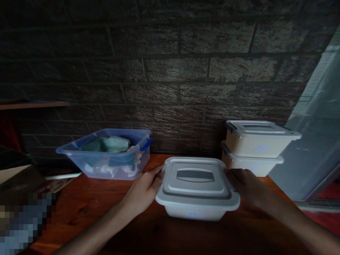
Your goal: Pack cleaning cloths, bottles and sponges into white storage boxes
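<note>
A white lidded plastic box (197, 193) with a grey handle set in its lid stands on the reddish wooden table (87, 202), in the middle. My left hand (145, 189) grips its left side, fingers curled against the lid's rim. My right hand (245, 184) holds the right side the same way. The lid lies closed on the box.
Two more white lidded boxes (256, 147) are stacked at the back right. A clear blue tub (106, 154) with green cloth and white items sits at the back left. A dark brick wall (170, 71) rises behind. A translucent panel (316, 134) leans at the right.
</note>
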Motion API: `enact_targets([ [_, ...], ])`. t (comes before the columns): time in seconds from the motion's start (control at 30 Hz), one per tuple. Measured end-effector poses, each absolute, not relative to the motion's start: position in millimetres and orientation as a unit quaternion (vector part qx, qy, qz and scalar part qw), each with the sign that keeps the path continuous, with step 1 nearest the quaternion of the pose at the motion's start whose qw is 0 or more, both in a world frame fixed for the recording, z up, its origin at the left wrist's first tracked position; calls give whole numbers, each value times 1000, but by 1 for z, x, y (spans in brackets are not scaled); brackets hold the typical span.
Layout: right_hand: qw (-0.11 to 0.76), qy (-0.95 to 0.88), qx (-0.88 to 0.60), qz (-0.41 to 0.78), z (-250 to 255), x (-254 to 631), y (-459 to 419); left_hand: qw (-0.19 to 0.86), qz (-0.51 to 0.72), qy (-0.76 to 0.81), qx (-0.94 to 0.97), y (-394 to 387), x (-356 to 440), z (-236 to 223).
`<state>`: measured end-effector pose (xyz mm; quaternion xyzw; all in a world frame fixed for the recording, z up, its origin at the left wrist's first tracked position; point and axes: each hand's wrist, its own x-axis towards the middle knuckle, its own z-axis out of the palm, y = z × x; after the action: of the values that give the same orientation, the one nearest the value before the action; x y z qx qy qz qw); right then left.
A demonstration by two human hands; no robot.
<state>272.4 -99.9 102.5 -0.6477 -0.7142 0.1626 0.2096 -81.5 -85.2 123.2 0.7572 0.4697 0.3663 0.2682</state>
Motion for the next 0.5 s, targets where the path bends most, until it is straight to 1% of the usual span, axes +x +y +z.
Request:
enact_targets([
  [0.23, 187, -710, -665, 137, 99, 271, -103, 246, 366, 476, 761, -86, -82, 118],
  [0.4, 225, -696, -666, 146, 95, 270, -101, 243, 339, 469, 779, -77, -89, 109],
  [0.5, 247, -676, -673, 171, 92, 274, -100, 225, 339, 495, 768, -75, -94, 106],
])
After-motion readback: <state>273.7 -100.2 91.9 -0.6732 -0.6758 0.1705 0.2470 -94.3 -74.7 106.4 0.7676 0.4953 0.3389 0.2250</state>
